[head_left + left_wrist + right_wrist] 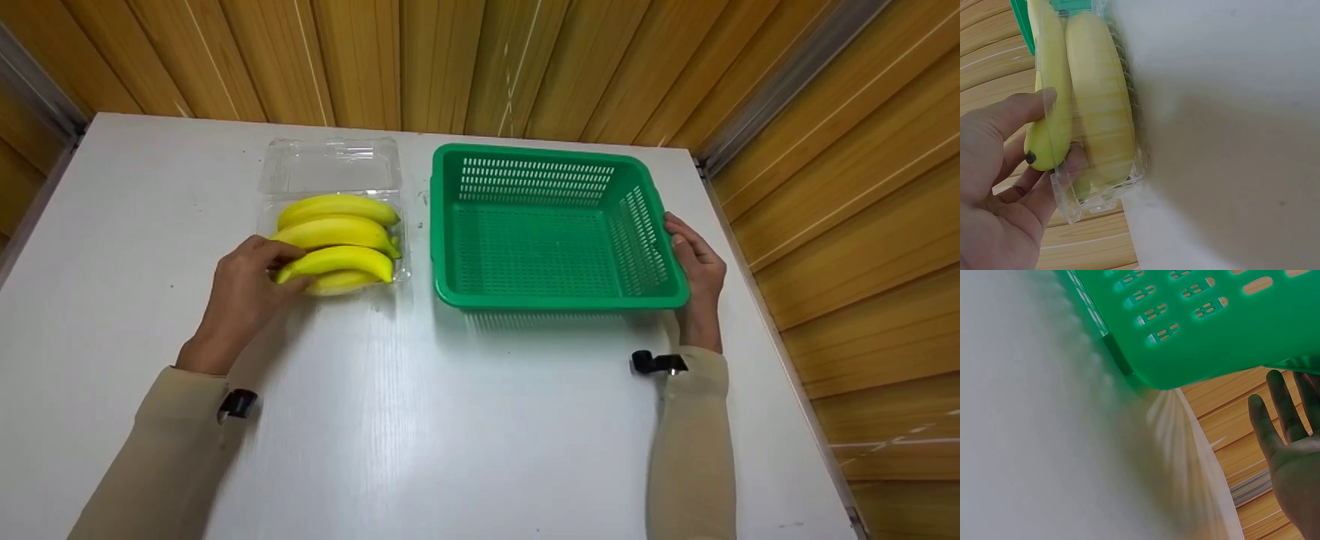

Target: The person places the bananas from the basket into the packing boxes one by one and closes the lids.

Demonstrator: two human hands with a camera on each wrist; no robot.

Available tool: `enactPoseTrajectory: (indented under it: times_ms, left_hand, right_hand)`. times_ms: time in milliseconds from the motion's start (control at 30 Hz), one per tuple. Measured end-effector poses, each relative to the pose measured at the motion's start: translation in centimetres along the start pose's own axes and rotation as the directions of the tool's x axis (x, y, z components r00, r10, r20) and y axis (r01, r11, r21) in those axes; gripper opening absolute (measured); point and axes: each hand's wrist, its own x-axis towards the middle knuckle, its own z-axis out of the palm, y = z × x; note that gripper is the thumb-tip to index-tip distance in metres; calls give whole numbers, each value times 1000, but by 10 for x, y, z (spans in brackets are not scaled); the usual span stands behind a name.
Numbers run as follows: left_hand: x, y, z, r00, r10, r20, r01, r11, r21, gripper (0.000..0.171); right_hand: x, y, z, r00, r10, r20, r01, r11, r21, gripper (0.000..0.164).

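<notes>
Several yellow bananas lie side by side in a clear plastic clamshell box (pixel 403 259), its lid folded back. My left hand (pixel 251 281) pinches the near end of one banana (pixel 341 260), thumb on one side and fingers on the other. In the left wrist view, that banana's dark tip (pixel 1031 157) shows between thumb and fingers, and another banana (pixel 1100 95) shows through the box wall. My right hand (pixel 699 262) is at the right rim of a green plastic basket (pixel 559 301). Its fingers (pixel 1284 402) extend fairly straight up to the rim in the right wrist view.
The basket has slotted walls and stands right of the box on a white table (pixel 465 435). Wood-look panels (pixel 480 67) rise behind the table and along its right side. The raised clear lid (pixel 330 166) lies toward the back edge.
</notes>
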Motion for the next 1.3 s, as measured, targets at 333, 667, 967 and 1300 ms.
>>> enactPoseTrajectory:
  times_ms: [333, 667, 967, 1300]
  left_hand:
    - [4, 2, 0, 998, -36, 42, 36, 999, 10, 30]
    - [-1, 3, 8, 998, -37, -54, 38, 999, 18, 33]
    - [-3, 3, 7, 995, -30, -95, 33, 999, 33, 34]
    - [-5, 0, 6, 991, 4, -131, 0, 1000, 26, 27]
  right_hand:
    - [0, 0, 0, 1000, -21, 3, 21, 1000, 5, 33]
    - [-1, 0, 0, 1000, -1, -2, 1, 1000, -3, 32]
    - [1, 1, 0, 1000, -27, 9, 27, 1000, 10, 32]
    - [0, 2, 0, 998, -58, 14, 58, 998, 10, 33]
